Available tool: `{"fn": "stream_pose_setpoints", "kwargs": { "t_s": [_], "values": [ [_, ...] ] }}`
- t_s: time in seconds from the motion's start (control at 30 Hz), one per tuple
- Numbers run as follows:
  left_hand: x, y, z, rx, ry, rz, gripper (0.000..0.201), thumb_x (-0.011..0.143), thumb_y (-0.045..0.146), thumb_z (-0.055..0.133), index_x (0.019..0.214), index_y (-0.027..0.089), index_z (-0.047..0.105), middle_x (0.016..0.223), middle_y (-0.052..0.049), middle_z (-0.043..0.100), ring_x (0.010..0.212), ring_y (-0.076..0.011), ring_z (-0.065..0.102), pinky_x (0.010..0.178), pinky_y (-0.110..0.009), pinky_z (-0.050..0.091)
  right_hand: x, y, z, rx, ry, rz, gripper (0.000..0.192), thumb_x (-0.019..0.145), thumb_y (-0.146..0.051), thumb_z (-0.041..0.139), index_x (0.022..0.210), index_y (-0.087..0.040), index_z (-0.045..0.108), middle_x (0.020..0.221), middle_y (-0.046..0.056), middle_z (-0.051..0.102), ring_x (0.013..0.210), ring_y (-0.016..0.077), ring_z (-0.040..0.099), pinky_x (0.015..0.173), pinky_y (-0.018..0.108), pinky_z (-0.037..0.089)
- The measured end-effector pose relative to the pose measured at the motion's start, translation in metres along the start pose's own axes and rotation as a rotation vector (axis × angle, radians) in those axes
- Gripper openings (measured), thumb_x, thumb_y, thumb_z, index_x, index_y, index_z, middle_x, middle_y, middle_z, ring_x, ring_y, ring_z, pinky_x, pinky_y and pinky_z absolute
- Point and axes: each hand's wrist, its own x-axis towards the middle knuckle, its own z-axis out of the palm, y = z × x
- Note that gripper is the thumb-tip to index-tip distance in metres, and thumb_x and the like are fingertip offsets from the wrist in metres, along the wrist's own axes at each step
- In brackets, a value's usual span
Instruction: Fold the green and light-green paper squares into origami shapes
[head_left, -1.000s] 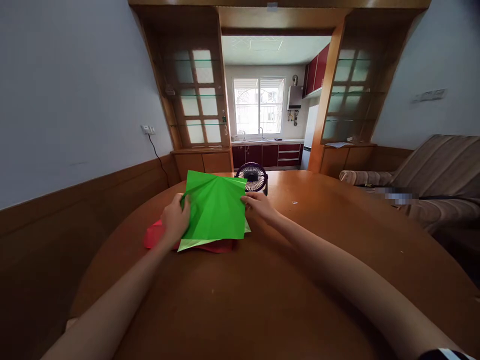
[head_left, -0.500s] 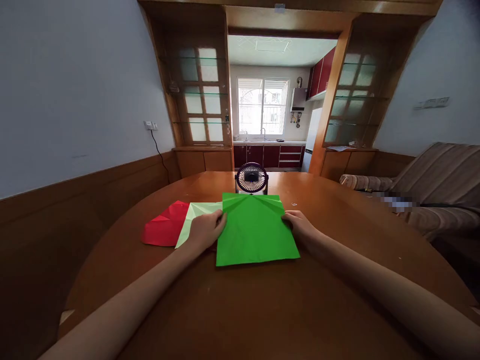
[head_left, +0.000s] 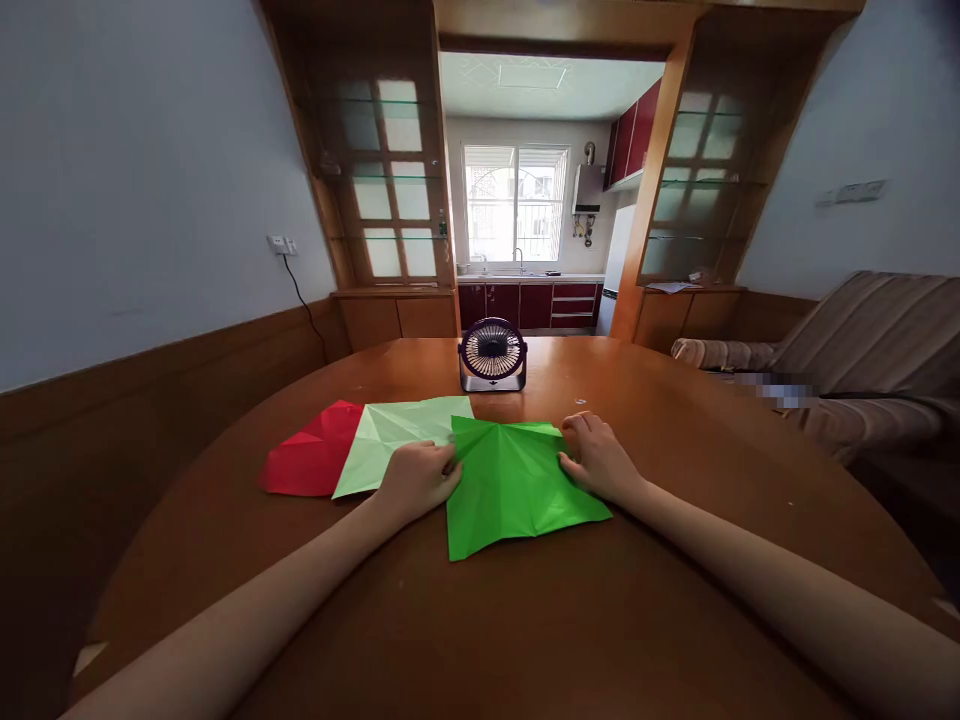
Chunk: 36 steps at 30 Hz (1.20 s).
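Note:
A creased bright green paper sheet [head_left: 517, 485] lies flat on the round wooden table [head_left: 525, 620]. My left hand [head_left: 416, 478] rests on its left edge, fingers curled onto the paper. My right hand [head_left: 598, 458] presses on its upper right edge. To the left lie a pale green sheet [head_left: 390, 440] and a red sheet [head_left: 311, 462], partly overlapped, with my left hand touching the pale green one's lower corner.
A small black desk fan [head_left: 493, 355] stands behind the papers at the table's far side. A wood-panelled wall runs along the left. A striped sofa [head_left: 862, 350] sits to the right. The kitchen lies beyond the doorway.
The bright green sheet was lifted off the stack, carried right and laid flat on the table. Both hands came down with it and now press its side edges.

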Motion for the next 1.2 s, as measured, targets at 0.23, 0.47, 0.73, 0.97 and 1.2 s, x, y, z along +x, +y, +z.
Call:
{"fn": "stream_pose_setpoints", "kwargs": {
  "t_s": [0.23, 0.47, 0.73, 0.97, 1.2],
  "values": [
    [0.0, 0.003, 0.0, -0.047, 0.064, 0.086, 0.02, 0.088, 0.03, 0.047, 0.089, 0.018, 0.064, 0.085, -0.009, 0.067, 0.086, -0.0255, 0.061, 0.075, -0.036, 0.044, 0.001, 0.01, 0.01, 0.142, -0.184, -0.214, 0.061, 0.082, -0.009, 0.038, 0.142, -0.018, 0.042, 0.149, 0.011, 0.04, 0.14, 0.0239, 0.035, 0.114, 0.049, 0.034],
    [0.004, 0.019, 0.001, -0.318, 0.094, 0.2, 0.042, 0.09, 0.029, 0.049, 0.131, 0.02, 0.052, 0.135, -0.01, 0.055, 0.122, -0.0268, 0.05, 0.104, -0.045, 0.039, 0.003, 0.013, 0.011, 0.178, -0.247, -0.209, 0.049, 0.083, -0.012, 0.043, 0.13, -0.012, 0.058, 0.137, 0.015, 0.055, 0.132, 0.0273, 0.047, 0.111, 0.05, 0.038],
    [0.027, 0.047, -0.016, -0.137, -0.137, 0.285, 0.044, 0.095, 0.046, 0.041, 0.126, 0.02, 0.059, 0.123, -0.011, 0.064, 0.124, -0.0302, 0.051, 0.112, -0.055, 0.018, 0.001, 0.008, 0.001, 0.227, -0.249, -0.225, 0.037, 0.087, -0.023, 0.05, 0.12, -0.013, 0.062, 0.13, 0.016, 0.06, 0.123, 0.0268, 0.054, 0.105, 0.045, 0.044],
    [0.043, 0.051, -0.008, -0.06, -0.182, 0.318, 0.042, 0.092, 0.046, 0.045, 0.115, 0.016, 0.063, 0.104, -0.014, 0.067, 0.095, -0.0286, 0.063, 0.092, -0.044, 0.042, 0.0, 0.008, 0.002, 0.219, -0.258, -0.177, 0.037, 0.087, -0.022, 0.048, 0.121, -0.013, 0.06, 0.129, 0.017, 0.06, 0.12, 0.0268, 0.057, 0.102, 0.044, 0.046],
    [0.046, 0.048, 0.016, -0.11, -0.077, 0.306, 0.035, 0.095, 0.034, 0.039, 0.116, 0.012, 0.058, 0.122, -0.016, 0.06, 0.11, -0.0287, 0.057, 0.093, -0.043, 0.045, 0.003, 0.007, 0.001, 0.191, -0.266, -0.195, 0.03, 0.088, -0.021, 0.045, 0.114, -0.014, 0.059, 0.122, 0.016, 0.062, 0.11, 0.0258, 0.061, 0.093, 0.04, 0.049]
  ]
}}
